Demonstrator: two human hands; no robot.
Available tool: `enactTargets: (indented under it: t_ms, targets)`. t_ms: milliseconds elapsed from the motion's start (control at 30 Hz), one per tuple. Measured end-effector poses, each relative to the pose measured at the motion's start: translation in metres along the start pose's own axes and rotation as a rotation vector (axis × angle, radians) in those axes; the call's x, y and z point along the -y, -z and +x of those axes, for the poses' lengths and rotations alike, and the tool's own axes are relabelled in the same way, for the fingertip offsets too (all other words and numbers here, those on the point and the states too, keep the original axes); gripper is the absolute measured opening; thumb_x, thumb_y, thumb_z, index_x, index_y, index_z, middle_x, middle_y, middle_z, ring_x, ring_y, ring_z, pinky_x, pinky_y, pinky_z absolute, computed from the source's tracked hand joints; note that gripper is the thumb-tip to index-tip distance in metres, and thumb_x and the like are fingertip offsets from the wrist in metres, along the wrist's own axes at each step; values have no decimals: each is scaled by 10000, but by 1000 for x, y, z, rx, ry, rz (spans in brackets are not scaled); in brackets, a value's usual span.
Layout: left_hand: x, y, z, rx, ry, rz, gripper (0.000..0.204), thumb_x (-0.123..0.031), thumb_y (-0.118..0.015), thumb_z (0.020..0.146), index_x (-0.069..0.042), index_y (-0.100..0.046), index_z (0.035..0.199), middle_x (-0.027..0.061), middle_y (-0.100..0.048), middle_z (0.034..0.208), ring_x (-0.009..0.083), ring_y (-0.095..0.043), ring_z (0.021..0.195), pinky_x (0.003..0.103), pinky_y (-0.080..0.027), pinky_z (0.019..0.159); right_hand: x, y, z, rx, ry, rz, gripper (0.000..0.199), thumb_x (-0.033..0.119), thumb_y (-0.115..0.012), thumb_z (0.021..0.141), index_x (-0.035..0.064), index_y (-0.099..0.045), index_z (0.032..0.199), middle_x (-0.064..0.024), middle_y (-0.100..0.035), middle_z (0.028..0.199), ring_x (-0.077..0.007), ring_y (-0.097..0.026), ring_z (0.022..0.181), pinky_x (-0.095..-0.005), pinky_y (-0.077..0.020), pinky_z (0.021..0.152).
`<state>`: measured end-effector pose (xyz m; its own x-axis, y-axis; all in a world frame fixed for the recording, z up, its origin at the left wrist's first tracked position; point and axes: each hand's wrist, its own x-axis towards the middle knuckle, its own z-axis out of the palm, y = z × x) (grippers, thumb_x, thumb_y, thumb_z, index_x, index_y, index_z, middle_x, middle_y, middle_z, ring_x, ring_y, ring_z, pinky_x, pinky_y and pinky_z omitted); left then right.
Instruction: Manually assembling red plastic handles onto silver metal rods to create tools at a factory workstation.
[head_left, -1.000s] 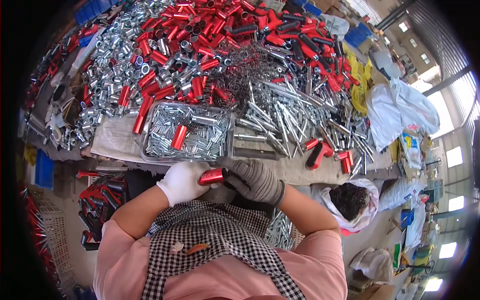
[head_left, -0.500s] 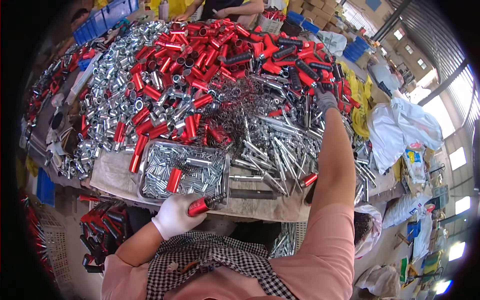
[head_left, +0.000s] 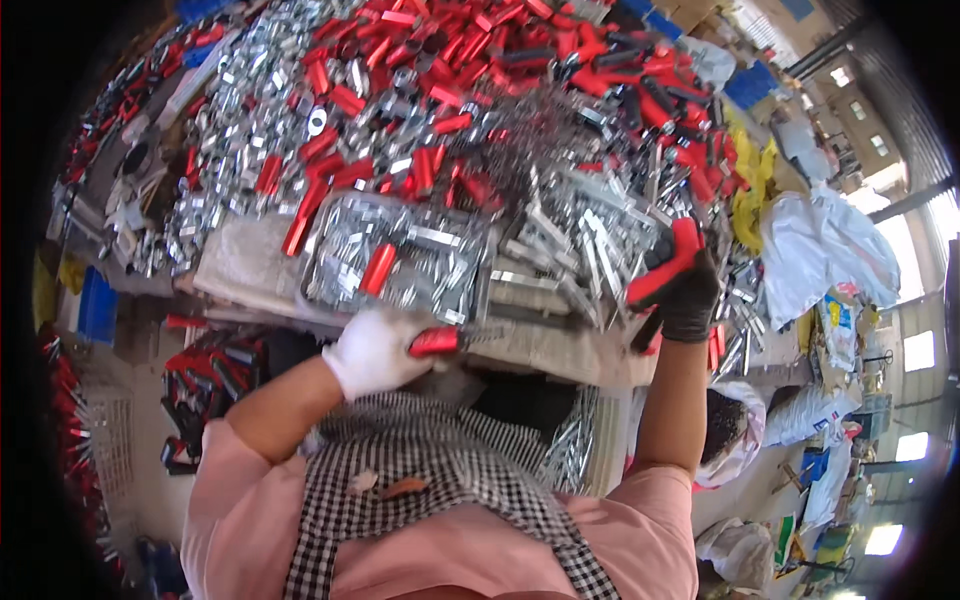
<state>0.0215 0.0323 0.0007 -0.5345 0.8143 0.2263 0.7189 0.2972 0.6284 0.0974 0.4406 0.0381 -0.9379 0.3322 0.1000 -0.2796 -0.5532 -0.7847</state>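
Observation:
In a white glove, my left hand [head_left: 378, 350] is closed around a short red tube [head_left: 434, 342] at the table's front edge. A thin coil spring [head_left: 487, 335] sticks out of the tube's right end. My right hand [head_left: 690, 300], in a dark grey glove, grips a bent red and black handle [head_left: 667, 270] above the right side of the table. Just beyond my left hand stands a clear plastic tray [head_left: 313, 250] of small silver pins, with another red tube [head_left: 378, 268] lying on them. Silver rods [head_left: 590, 235] lie between the tray and my right hand.
Heaped across the table are silver sleeves [head_left: 250, 110], red tubes [head_left: 440, 70], dark springs [head_left: 525, 130] and more red and black handles [head_left: 650, 90]. White sacks [head_left: 835, 245] are on the right. More handles [head_left: 215, 375] sit below the table's front left.
My right hand has come back from the handle pile toward me, now with a handle in it. My left hand still holds the tube and has shifted slightly right. The view has tilted down.

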Motion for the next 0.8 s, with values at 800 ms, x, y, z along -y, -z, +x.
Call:
enactTargets:
  t_ms: [800]
  targets:
    - [-23,17,-71,1021,383,-603,275,-235,-725,709,-4,-642,832,187,-656,740,336,-627,659,424,-510,652,-90,-167,-138,1449,1012,-1460,336,158,-730,654,75,-698,978,-131,-664,939,-257,-644,716,-387,-527,588]
